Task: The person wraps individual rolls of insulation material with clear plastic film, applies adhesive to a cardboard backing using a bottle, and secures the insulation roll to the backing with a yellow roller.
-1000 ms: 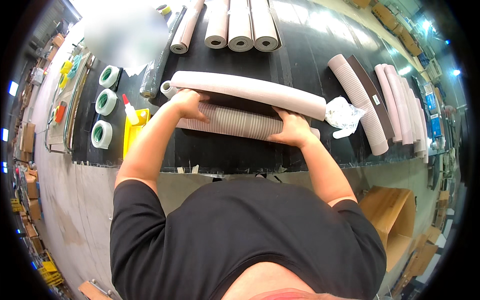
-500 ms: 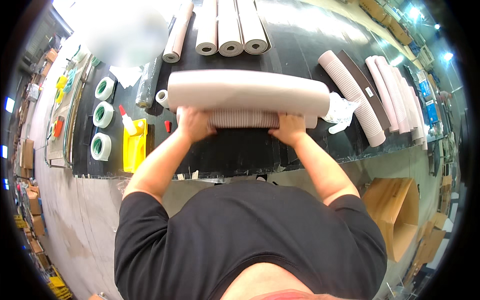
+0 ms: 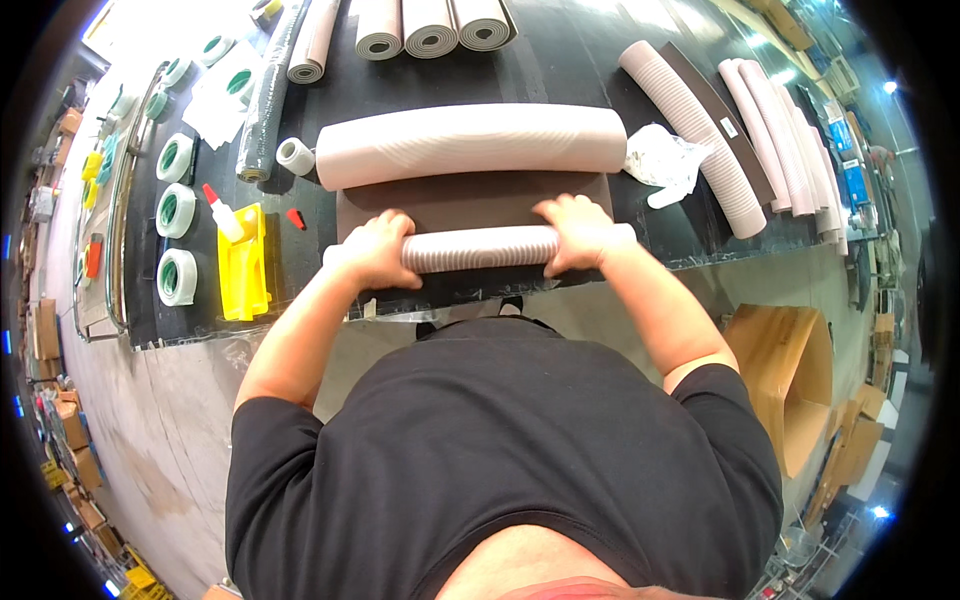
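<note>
A pale pink mat lies across the black table in front of me, rolled from both ends. Its thick far roll point(image 3: 470, 145) shows a smooth pink face, and a stretch of brown underside point(image 3: 470, 200) lies flat between the rolls. Along the near table edge runs the thin near roll point(image 3: 480, 249), ribbed with a curved pattern. Both my hands are closed round this thin roll: my left hand point(image 3: 378, 248) near its left end, my right hand point(image 3: 582, 234) near its right end. My palms hide parts of the roll beneath them.
Left of the mat are a yellow tray point(image 3: 243, 275), a white bottle with red tip point(image 3: 224, 215), a red cap point(image 3: 296, 218) and several tape rolls point(image 3: 177, 277). Rolled mats point(image 3: 431, 40) lie at the back. On the right are crumpled plastic point(image 3: 662, 162) and a ribbed roll point(image 3: 690, 130).
My hands have drawn the thin roll toward me, away from the thick roll, exposing brown underside between them. The thick roll now rests farther off, and the view has shifted a little.
</note>
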